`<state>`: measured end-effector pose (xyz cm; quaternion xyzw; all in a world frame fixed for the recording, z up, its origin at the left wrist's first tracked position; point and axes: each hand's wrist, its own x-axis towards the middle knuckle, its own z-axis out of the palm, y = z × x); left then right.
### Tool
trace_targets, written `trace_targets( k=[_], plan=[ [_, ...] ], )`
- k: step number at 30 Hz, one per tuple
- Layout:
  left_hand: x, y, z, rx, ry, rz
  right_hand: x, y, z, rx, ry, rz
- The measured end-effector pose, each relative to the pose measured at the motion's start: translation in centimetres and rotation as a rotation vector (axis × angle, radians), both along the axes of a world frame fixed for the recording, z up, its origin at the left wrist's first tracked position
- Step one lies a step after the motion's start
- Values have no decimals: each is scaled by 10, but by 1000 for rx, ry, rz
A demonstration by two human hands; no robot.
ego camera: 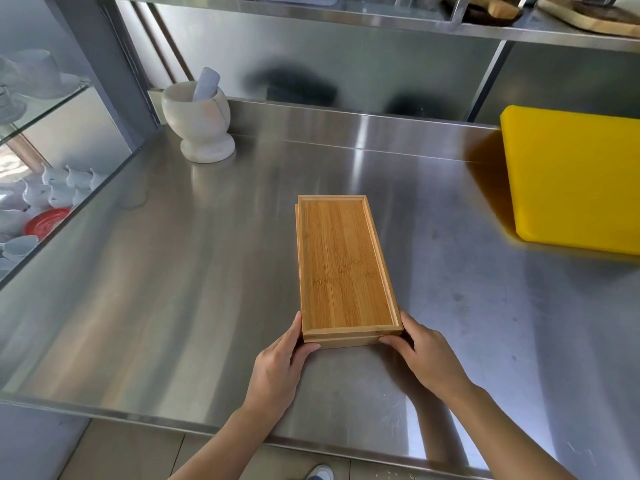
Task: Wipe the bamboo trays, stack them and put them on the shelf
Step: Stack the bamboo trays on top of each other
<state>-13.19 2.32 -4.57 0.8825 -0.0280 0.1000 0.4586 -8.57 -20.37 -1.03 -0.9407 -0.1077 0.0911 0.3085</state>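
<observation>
Two rectangular bamboo trays (343,265) lie stacked, one on the other, in the middle of the steel counter (173,289), long side pointing away from me. The lower tray peeks out slightly at the left and near edges. My left hand (280,362) grips the stack's near left corner, thumb on the near edge. My right hand (426,355) grips the near right corner in the same way. A steel shelf (363,19) runs above the counter at the back.
A white stone mortar with pestle (201,123) stands at the back left. A thick yellow cutting board (571,178) lies at the right. Wooden boards (588,15) sit on the upper shelf. White crockery (45,192) fills a glass cabinet at the left.
</observation>
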Motion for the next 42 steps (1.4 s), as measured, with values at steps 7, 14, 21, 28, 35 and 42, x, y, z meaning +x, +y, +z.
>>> trace_targets(
  k=[7,14,21,28,35,42],
  plan=[
    [-2,-2,5,-49,67,4,2,-2,6,112,90,-7],
    [50,8,35,-747,354,272,28,-3,15,521,279,-371],
    [126,-1,74,-810,580,31,92,20,29,657,511,-271],
    [164,5,57,-786,622,45,134,38,24,646,515,-271],
    [182,4,45,-847,598,86,168,48,21,686,475,-311],
    [196,6,41,-872,570,72,202,54,25,746,455,-281]
  ],
)
